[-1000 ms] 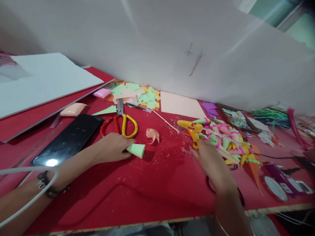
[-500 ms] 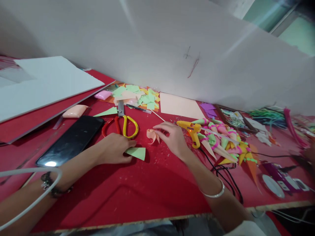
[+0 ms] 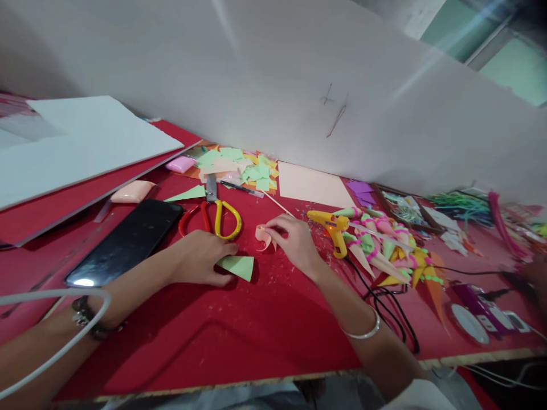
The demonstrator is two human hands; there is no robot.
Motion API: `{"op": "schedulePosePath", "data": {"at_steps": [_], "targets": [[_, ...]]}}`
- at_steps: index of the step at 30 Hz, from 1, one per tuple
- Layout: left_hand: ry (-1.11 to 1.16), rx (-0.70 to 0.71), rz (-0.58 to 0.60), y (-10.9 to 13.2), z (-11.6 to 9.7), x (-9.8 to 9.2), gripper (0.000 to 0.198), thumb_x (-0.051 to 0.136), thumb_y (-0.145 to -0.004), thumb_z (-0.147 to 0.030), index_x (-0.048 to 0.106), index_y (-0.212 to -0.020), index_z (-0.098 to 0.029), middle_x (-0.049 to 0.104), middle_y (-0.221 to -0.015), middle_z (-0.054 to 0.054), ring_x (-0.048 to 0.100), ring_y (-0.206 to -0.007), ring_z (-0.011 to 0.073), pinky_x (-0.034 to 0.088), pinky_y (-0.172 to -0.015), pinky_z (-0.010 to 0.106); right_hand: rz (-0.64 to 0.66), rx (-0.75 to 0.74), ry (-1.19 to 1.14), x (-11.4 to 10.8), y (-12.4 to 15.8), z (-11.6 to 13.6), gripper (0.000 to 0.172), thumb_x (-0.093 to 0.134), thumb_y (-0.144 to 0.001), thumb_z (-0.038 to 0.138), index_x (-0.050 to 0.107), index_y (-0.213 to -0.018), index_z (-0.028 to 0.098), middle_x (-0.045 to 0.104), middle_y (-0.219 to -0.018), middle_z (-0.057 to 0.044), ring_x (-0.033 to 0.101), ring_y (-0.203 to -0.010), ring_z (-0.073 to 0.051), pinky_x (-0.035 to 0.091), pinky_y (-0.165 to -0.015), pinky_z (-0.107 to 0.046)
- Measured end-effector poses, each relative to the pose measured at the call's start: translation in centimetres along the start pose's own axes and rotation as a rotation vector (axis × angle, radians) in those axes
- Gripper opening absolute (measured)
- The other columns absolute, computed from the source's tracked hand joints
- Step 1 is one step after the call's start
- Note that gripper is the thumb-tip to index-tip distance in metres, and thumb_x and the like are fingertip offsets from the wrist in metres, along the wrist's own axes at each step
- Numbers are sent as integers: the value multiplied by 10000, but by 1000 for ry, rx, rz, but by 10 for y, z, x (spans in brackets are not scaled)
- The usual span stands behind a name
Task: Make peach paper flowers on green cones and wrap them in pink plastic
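Note:
My left hand (image 3: 203, 257) is closed on a light green paper cone (image 3: 240, 267), whose wide end sticks out to the right just over the red table. Between the thumb and fingers of my right hand (image 3: 294, 240) is a curled peach paper piece (image 3: 264, 237) with pointed ends. Scissors (image 3: 216, 212) with one red and one yellow handle lie just beyond my left hand. To the right of my right hand sits a yellow hot glue gun (image 3: 332, 225), a small orange light on its body.
Decorated paper cones (image 3: 384, 242) are heaped by the glue gun. A black phone (image 3: 128, 242) lies left. Paper scraps (image 3: 239, 165), a pen (image 3: 243, 189) and a peach sheet (image 3: 314, 185) are at the back. A purple power strip (image 3: 482, 307) with cables lies right.
My right hand has shifted very slightly while still pinching the peach paper piece. My left hand stays on the green cone. The camera view has moved a little.

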State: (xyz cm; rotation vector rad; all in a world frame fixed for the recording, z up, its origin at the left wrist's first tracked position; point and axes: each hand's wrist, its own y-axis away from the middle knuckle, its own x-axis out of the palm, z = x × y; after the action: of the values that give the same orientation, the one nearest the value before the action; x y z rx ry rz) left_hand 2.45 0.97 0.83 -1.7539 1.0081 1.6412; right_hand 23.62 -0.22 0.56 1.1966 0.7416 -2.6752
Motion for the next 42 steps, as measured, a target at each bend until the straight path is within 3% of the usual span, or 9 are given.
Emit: {"op": "schedulePosePath", "data": {"at_steps": [4, 8, 15, 18, 22, 26, 30, 35, 42], "targets": [[-5, 17, -23, -2, 4, 5, 421, 520, -644, -592, 565, -786, -198, 621, -688, 37, 576, -631, 196, 319, -512, 251, -15, -1, 52, -2, 0, -1, 127, 464, -812, 148, 588, -789, 164, 604, -795, -25, 548, -739, -119, 413, -672, -230], [61, 37, -184, -2, 6, 4, 517, 520, -621, -638, 573, -835, -171, 602, -815, 74, 557, -774, 224, 383, -669, 289, -106, 46, 3, -11, 2, 6, 124, 460, -821, 189, 579, -791, 175, 593, -776, -21, 548, -728, -125, 429, -677, -245], [955, 37, -366, 4, -5, -4, 616, 297, -774, -623, 316, -1223, -201, 407, -1271, 128, 425, -1131, 234, 365, -912, 336, -47, -88, -276, -23, 12, 43, 81, 525, -794, 212, 605, -800, 205, 610, -818, -13, 568, -785, -126, 460, -730, -265], [1239, 86, -192, 5, -9, -4, 687, 70, -788, -642, 358, -1208, -180, 459, -1239, 144, 482, -1089, 230, 408, -872, 335, 6, -143, -378, -21, 15, 51, 73, 540, -786, 206, 612, -795, 203, 605, -822, -17, 567, -789, -121, 466, -730, -257], [1244, 123, 152, 7, -15, -2, 884, -148, -734, -629, 536, -1026, -151, 647, -913, 136, 608, -827, 238, 473, -664, 331, 33, -157, -485, -14, 16, 50, 61, 556, -776, 185, 615, -786, 194, 595, -806, -13, 559, -766, -108, 469, -706, -238], [1451, 181, 356, 8, -19, 4, 737, 166, -679, -741, 534, -948, -161, 646, -754, 110, 591, -606, 208, 439, -501, 295, 43, -116, -538, -8, 16, 50, 54, 564, -770, 196, 618, -775, 191, 583, -780, -10, 555, -737, -106, 471, -691, -235], [1810, 199, 451, 8, -19, 8, 530, 526, -614, -633, 496, -876, -172, 572, -656, 34, 491, -431, 112, 385, -398, 230, 32, -145, -532, -5, 16, 52, 62, 566, -766, 163, 620, -788, 183, 573, -802, -11, 549, -742, -97, 464, -686, -220], [1766, 110, 242, 5, -18, 11, 410, 629, -638, -486, 480, -822, -152, 518, -642, -8, 467, -444, 67, 358, -387, 173, 5, -178, -426, -5, 17, 51, 95, 525, -788, 154, 606, -824, 190, 570, -815, -17, 546, -771, -110, 455, -705, -241], [1363, -15, -130, -1, -24, 14, 262, 589, -728, -324, 451, -890, -171, 479, -705, -49, 454, -512, 45, 388, -479, 158, -12, -41, -369, 1, 26, 46, 161, 528, -780, 202, 556, -938, 196, 546, -839, -26, 527, -736, -119, 452, -661, -250]]}}
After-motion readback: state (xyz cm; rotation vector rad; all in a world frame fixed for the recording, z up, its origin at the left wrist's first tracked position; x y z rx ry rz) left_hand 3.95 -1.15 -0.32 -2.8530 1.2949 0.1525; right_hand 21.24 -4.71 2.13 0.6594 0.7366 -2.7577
